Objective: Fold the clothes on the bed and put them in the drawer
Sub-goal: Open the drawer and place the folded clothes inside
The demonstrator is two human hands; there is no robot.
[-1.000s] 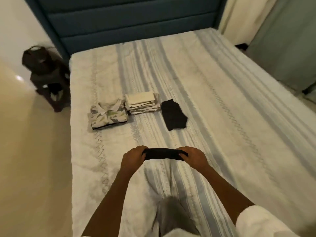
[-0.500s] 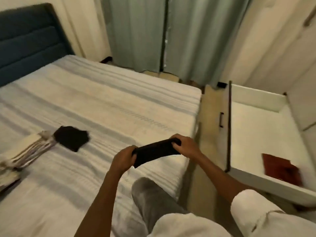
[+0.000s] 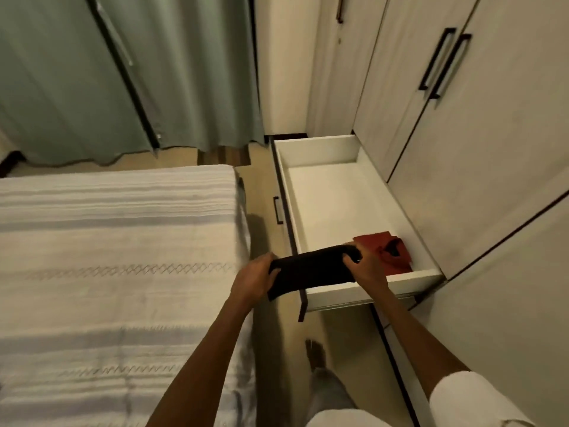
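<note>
A folded black garment [image 3: 311, 269] hangs between my two hands over the near front corner of the open white drawer [image 3: 326, 208]. My left hand [image 3: 254, 280] grips its left end just outside the drawer front. My right hand [image 3: 365, 268] grips its right end above the drawer's inside. A folded red garment [image 3: 386, 251] lies in the drawer's near right corner, partly hidden by my right hand. The striped bed [image 3: 117, 260] fills the left side; no other clothes show on it in this view.
Tall white wardrobe doors with black handles [image 3: 443, 63] stand to the right behind the drawer. Green curtains [image 3: 101, 75] hang past the bed's foot. A narrow strip of floor [image 3: 264, 217] runs between bed and drawer, and my foot [image 3: 315, 354] stands on it.
I have turned right from the bed toward the drawer. Both hands carried the black garment from above the bed to over the drawer's front edge. The folded piles on the bed left view.
</note>
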